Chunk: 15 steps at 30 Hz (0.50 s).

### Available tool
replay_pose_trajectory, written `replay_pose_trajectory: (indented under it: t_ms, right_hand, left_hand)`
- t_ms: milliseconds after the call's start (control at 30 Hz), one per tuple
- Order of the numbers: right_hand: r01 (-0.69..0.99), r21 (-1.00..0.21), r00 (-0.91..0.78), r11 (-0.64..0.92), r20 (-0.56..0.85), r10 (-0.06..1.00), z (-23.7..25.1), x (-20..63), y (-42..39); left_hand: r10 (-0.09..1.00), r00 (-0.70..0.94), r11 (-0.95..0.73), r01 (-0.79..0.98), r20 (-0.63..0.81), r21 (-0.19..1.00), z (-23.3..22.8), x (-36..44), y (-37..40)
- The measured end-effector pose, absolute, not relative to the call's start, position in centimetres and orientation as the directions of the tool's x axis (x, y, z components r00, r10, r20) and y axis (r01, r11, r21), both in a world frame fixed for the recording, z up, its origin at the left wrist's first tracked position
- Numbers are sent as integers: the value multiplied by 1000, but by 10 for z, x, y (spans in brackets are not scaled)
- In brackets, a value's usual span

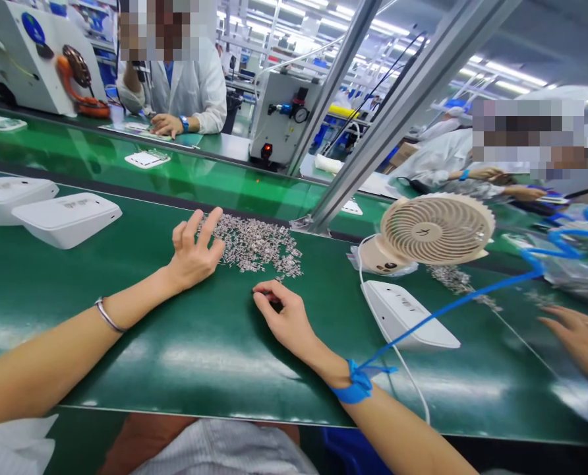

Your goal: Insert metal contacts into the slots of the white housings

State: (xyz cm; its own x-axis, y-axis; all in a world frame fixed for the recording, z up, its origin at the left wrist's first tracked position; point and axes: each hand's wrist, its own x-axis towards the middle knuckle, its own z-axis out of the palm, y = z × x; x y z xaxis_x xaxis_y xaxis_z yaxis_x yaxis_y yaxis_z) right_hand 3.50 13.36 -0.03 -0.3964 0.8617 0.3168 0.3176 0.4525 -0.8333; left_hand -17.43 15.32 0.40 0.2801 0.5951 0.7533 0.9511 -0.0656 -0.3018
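Observation:
A heap of small silvery metal parts [262, 244] is spread on the green work surface [175, 356] in front of me. At the heap's left edge is my left hand [198, 249], its fingers apart and bent over the nearest parts. I cannot make out any part held in it. Just below the heap, my right hand [287, 315] has thumb and forefinger brought together in a pinch. Whatever lies between those fingertips, if anything, is too small to tell. A blue wrist strap [356, 384] with a cord is around my right wrist.
Two white plastic housings [69, 221] sit at the left, another white housing [410, 315] at the right. Beside it stand a beige fan [425, 231] and a metal post [353, 178]. A blue coiled cord [462, 300] crosses there. A co-worker's hand [581, 336] is at far right.

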Motion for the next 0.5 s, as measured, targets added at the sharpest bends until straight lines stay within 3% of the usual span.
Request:
replay_pose_trajectory:
  t_ms: [100, 233, 367, 500]
  right_hand:
    - [96, -971, -444, 218, 155, 883, 3, 33, 136]
    - [-157, -983, -564, -99, 7, 826, 9, 31, 136]
    - [-203, -944, -541, -261, -115, 833, 13, 32, 138]
    - [-216, -924, -465, -315, -186, 866, 14, 33, 141]
  left_hand:
    - [409, 421, -169, 907, 809, -387, 6, -148, 134]
    - [258, 470, -346, 861, 844, -373, 7, -121, 116]
    - [212, 455, -372, 856, 865, -359, 4, -118, 116]
    - [233, 451, -381, 857, 862, -346, 3, -122, 120]
